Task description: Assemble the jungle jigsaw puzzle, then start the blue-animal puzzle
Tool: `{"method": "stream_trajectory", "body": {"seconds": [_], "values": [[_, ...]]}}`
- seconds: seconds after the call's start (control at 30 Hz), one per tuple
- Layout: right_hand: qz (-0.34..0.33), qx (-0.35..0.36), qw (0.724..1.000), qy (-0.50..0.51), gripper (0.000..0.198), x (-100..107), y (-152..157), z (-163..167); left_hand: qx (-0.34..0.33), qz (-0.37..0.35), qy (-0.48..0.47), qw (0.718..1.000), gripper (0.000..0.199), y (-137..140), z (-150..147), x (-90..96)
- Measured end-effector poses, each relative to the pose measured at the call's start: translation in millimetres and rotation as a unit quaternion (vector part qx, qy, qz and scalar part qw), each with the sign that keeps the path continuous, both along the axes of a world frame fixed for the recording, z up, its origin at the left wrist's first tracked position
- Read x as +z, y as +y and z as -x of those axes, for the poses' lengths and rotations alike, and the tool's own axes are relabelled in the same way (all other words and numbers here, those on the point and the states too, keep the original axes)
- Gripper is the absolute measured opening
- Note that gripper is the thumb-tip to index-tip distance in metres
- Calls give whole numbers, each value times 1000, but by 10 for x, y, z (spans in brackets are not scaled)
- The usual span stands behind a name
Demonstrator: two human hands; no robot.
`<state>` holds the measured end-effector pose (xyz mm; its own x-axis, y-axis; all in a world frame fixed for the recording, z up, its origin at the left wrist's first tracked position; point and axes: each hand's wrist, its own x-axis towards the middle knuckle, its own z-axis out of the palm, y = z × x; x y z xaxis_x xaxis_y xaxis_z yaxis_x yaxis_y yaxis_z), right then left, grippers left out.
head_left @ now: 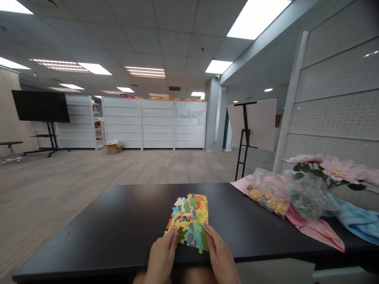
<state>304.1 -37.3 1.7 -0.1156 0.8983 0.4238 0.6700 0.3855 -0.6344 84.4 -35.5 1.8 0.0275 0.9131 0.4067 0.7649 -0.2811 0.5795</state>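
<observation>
A colourful jigsaw puzzle [195, 217], partly joined, lies on the black table [124, 221] near its front edge. Several loose pieces are heaped over its left and upper part. My left hand [162, 252] is closed at the lower left of the puzzle, thumb and fingers pinching a dark green puzzle piece. At the lower right, my right hand [220, 252] pinches another puzzle piece [207, 229], tilted so that its pale edge shows. Both hands hide parts of the pieces they hold.
On the table's right lie clear plastic bags [268, 191] of puzzle pieces, a pink cloth [316, 230] and a blue cloth [359, 219], with pink flowers [337, 167] behind. Beyond stand an easel board [260, 124], white shelves [156, 124], a cardboard box [114, 148] and a screen [40, 105].
</observation>
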Motion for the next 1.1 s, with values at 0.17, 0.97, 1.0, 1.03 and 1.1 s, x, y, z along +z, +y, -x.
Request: {"method": "stream_trajectory", "body": {"seconds": [0.17, 0.97, 1.0, 1.03, 1.1], "values": [[-8, 69, 982, -175, 46, -12, -14, 73, -30, -19, -90, 995, 38, 91, -4, 78], [36, -10, 998, 49, 34, 85, 439, -83, -172, -21, 123, 977, 45, -12, 36, 85], [44, 9, 998, 54, 35, 122, 457, -74, -187, -14, 150, 971, 52, -1, 59, 89], [49, 30, 997, 51, 33, 155, 460, -64, -204, -5, 177, 963, 60, 16, 77, 91], [53, 69, 996, 31, 26, 201, 430, -43, -239, 10, 224, 945, 75, 58, 91, 98]]}}
